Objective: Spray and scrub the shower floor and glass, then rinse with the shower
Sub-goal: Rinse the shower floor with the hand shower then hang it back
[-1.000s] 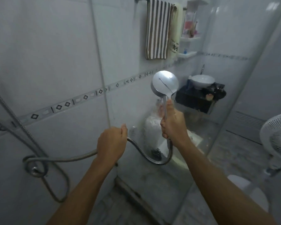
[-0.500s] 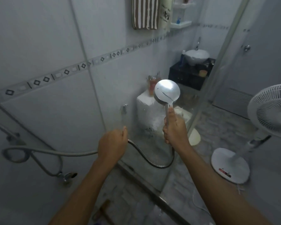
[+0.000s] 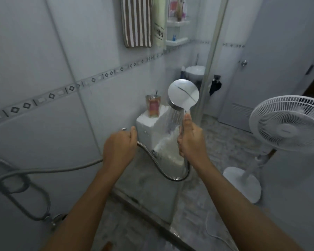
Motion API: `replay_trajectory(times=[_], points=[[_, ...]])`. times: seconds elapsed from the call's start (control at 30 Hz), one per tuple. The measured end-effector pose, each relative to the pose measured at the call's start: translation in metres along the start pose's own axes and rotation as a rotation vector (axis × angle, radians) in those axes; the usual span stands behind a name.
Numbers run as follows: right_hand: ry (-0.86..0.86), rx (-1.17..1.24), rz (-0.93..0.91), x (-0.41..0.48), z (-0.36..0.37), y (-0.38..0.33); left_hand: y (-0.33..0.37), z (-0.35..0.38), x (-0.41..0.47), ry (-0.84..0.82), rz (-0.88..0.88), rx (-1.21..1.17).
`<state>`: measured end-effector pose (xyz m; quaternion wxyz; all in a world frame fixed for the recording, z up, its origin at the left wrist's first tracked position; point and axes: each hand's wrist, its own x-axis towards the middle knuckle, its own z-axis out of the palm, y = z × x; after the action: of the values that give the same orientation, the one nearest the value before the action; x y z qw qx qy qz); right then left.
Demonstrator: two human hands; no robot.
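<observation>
Against the glass [image 3: 149, 192], my right hand [image 3: 190, 140] grips the round chrome showerhead [image 3: 183, 95], spraying; my left hand [image 3: 119, 151] clasps its hose [image 3: 163, 171].

The shower head [image 3: 183, 96] is mirror-bright chrome, its hose [image 3: 163, 168] ribbed metal (wall tiles [image 3: 34, 51] smooth and glossy).

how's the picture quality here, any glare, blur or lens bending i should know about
Head view: dim, flat, bluish light with no hard shadows; bright glare on the chrome back of the shower head; the hose goes soft and smeared toward the lower left; wide-angle distortion bows the tile border and leans the glass panel edge.
</observation>
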<state>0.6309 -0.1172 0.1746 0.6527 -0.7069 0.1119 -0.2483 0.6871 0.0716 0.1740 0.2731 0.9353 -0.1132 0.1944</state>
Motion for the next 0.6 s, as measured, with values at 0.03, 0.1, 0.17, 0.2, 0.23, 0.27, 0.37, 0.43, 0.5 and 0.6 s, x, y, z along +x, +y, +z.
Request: replay_trajectory(times=[0.03,0.1,0.17,0.2,0.23,0.27,0.37,0.43,0.5,0.6], points=[[-0.002,0.008,-0.019,0.005,0.0,-0.012,0.004,-0.004,0.009,0.022,0.009,-0.005],[-0.02,-0.028,-0.087,0.018,0.004,-0.032,0.01,-0.015,0.024,0.063,0.022,-0.024],[-0.046,-0.068,-0.146,0.031,0.015,-0.049,0.009,-0.026,0.035,0.088,0.013,-0.051],[-0.055,-0.084,-0.165,0.038,0.024,-0.056,0.004,-0.031,0.04,0.104,0.0,-0.058],[-0.065,-0.092,-0.181,0.044,0.034,-0.062,-0.003,-0.036,0.045,0.119,-0.019,-0.056],[-0.076,-0.091,-0.192,0.051,0.045,-0.066,-0.012,-0.041,0.05,0.138,-0.039,-0.051],[-0.089,-0.087,-0.193,0.077,0.082,-0.067,-0.04,-0.055,0.065,0.166,-0.088,-0.032],[-0.083,-0.135,-0.215,0.096,0.113,-0.064,-0.058,-0.067,0.076,0.17,-0.099,-0.038],[-0.091,-0.202,-0.222,0.11,0.151,-0.063,-0.078,-0.079,0.09,0.184,-0.115,-0.022],[-0.119,-0.222,-0.267,0.124,0.196,-0.068,-0.104,-0.093,0.113,0.213,-0.1,0.002]])
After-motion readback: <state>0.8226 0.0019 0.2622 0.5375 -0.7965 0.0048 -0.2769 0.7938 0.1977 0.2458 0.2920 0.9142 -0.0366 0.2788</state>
